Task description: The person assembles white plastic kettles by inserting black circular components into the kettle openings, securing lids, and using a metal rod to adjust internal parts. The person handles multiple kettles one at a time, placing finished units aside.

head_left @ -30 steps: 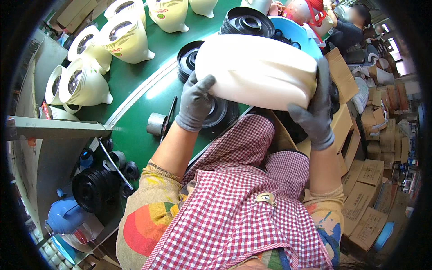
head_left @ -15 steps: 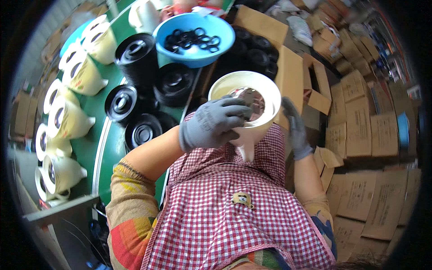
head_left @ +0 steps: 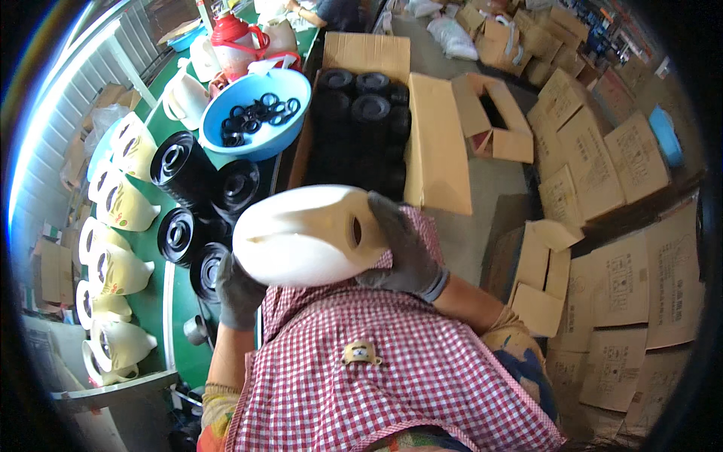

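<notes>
A white jug body [head_left: 297, 245] lies on its side between my two gloved hands, above my lap. It has a spout-like ridge and a dark opening near its right end. My left hand [head_left: 239, 292], in a grey glove, holds the jug's left end; part of its fingers is hidden. At the right end, my right hand [head_left: 407, 252], gloved as well, grips with its fingers wrapped round. Black round parts [head_left: 181, 233] stand in stacks on the green table [head_left: 177, 301] to the left. Beyond them a light blue basin [head_left: 282, 139] holds several black rings.
Cream jug bodies [head_left: 120, 267] line the table's left side. A red-and-white jug [head_left: 237, 45] stands farther back, near another person's arm [head_left: 305, 13]. An open carton [head_left: 440, 151] of black round parts lies ahead; closed cartons [head_left: 614, 279] are stacked at right.
The jug body has turned onto its side and moved left. My left hand has left its rim for the left end; my right hand now grips the right end. The view has shifted.
</notes>
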Demonstrator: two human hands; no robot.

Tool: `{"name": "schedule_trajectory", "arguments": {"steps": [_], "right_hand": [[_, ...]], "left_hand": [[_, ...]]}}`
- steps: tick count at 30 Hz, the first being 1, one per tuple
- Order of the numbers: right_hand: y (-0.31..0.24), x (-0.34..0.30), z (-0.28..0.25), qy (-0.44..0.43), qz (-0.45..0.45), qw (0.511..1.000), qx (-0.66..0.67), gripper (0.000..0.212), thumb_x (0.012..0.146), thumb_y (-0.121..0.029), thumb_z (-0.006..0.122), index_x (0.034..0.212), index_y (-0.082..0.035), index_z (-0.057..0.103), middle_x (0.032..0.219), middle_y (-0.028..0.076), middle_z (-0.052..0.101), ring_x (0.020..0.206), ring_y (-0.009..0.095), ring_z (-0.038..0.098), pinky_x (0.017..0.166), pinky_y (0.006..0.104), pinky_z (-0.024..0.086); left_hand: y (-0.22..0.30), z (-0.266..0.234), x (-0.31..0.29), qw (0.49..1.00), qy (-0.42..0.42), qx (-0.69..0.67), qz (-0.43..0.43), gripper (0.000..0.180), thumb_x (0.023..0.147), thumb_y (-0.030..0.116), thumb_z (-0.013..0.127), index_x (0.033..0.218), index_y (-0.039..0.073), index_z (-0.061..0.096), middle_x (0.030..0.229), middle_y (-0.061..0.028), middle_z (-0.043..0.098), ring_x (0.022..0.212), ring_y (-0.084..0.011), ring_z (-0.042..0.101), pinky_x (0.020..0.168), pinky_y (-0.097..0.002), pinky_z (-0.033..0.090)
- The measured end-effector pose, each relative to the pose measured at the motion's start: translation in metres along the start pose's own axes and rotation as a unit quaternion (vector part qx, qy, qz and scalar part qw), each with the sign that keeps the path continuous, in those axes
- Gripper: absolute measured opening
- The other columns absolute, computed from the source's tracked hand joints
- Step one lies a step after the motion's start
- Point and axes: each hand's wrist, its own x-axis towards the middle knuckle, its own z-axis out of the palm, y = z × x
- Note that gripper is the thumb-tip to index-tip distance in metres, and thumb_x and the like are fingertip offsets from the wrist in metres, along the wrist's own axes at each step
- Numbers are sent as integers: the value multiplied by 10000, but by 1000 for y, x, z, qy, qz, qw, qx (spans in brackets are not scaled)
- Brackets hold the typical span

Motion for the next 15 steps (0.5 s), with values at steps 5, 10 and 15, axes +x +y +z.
{"name": "schedule_trajectory", "arguments": {"steps": [5,10,15], "right_hand": [[-34,9,-2,45,42,998,-1,1203,640,-372,910,1545,0,211,1443,280,441,1263,415,512,1048,486,453],[-49,1,-8,9,77,996,34,1257,616,-371,934,1559,-19,180,1435,263,464,1285,387,526,1040,479,472],[-48,-6,-6,23,82,996,16,1228,609,-395,927,1540,-2,230,1419,273,486,1269,392,545,1045,492,463]], "left_hand": [[-43,-57,17,999,-4,-1,-36,505,1015,261,459,1464,37,400,1445,-164,504,1316,-309,508,1124,-514,385],[-62,0,34,971,-158,174,-32,570,998,277,549,1493,69,354,1445,-164,483,1292,-272,517,1069,-436,463],[-60,45,30,929,-186,320,8,699,859,136,742,1451,38,384,1387,-127,528,1229,-217,548,1045,-375,473]]}}
